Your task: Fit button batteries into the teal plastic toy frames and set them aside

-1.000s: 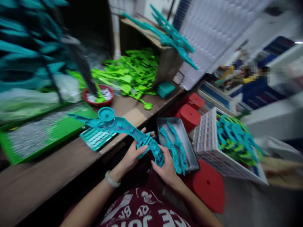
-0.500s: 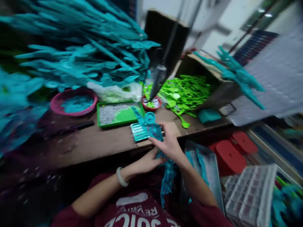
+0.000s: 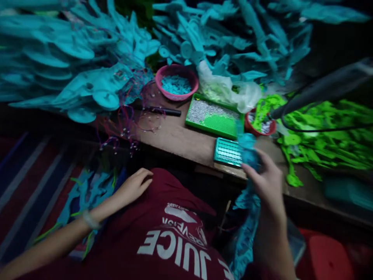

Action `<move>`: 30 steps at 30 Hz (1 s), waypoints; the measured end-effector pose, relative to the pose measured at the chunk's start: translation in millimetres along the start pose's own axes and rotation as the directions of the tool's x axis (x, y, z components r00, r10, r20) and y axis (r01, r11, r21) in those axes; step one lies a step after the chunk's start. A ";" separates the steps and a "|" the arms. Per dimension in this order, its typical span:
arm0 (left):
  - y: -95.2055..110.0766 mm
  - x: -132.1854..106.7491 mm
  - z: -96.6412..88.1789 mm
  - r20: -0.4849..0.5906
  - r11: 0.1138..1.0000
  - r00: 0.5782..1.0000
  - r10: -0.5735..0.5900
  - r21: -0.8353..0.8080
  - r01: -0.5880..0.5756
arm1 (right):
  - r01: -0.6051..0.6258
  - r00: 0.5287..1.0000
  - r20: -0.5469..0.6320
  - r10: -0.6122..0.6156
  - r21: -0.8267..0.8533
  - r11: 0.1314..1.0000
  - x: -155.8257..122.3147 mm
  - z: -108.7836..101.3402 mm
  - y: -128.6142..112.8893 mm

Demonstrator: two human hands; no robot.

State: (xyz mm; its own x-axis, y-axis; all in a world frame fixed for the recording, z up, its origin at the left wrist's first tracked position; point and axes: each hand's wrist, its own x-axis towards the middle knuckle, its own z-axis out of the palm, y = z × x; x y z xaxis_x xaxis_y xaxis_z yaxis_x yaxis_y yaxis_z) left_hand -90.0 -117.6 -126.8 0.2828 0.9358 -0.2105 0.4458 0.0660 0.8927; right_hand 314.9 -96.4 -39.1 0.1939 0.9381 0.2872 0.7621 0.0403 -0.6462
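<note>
Clearly, the right hand (image 3: 268, 179) grips a turquoise part (image 3: 249, 155); the left hand (image 3: 136, 187), half-open, nears the shirt (image 3: 166, 188).

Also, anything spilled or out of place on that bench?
Two things: thin wires trail untidily from the left-hand teal stack over the front edge of the bench, perhaps a snag risk; lime-green parts sprawl loose at right. Blur hides any damage.

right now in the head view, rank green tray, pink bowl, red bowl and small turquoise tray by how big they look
1. Green tray
2. Pink bowl
3. Red bowl and small turquoise tray: too alike to rank, both partly covered
</note>
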 end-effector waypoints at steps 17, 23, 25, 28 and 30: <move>103.7 94.5 136.7 0.451 0.583 0.829 0.330 -0.788 0.197 | 0.195 0.976 0.032 -0.215 0.302 0.933 24.6 54.6 -87.6; 115.3 92.5 135.6 0.442 0.629 0.848 0.291 -0.757 0.179 | 0.229 0.972 0.033 -0.234 0.113 0.967 27.1 41.9 -107.2; 118.7 92.4 134.8 0.439 0.664 0.856 0.274 -0.730 0.162 | 0.192 0.972 0.106 -0.208 0.141 0.971 29.9 45.1 -106.7; 120.4 92.4 135.3 0.477 0.704 0.842 0.253 -0.687 0.178 | 0.118 0.966 0.182 -0.186 0.330 0.937 34.0 48.6 -101.9; 120.2 92.6 135.6 0.489 0.726 0.841 0.233 -0.663 0.184 | 0.092 0.982 0.110 -0.152 0.422 0.902 34.6 47.4 -100.4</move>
State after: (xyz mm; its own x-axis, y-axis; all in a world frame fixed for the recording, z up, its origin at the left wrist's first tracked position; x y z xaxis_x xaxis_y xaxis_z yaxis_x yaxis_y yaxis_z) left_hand 104.9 -70.1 -93.0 0.7570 0.6326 -0.1637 -0.1873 0.4501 0.8731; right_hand 215.8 -51.8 2.3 0.0062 0.9532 0.3024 0.4441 0.2683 -0.8549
